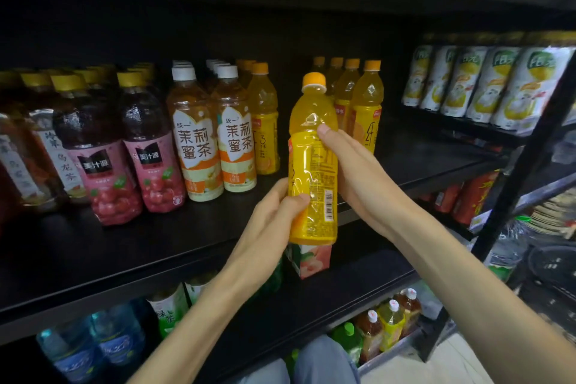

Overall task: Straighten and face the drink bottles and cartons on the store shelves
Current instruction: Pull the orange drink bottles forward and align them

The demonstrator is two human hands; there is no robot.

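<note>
Left hand (277, 209) and right hand (349, 165) both grip orange bottle (313, 165) off the shelf (124, 246), barcode outward, likely to turn its label front.

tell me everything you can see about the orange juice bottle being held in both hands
The clear plastic bottle of orange drink with an orange screw cap is held upright in front of the black shelf, off its surface. Its yellow wrap label shows the back, with fine print and a barcode facing the camera. The left hand grips its lower part, thumb across the front; the right hand holds the right side, thumb at the label's top edge.
</note>
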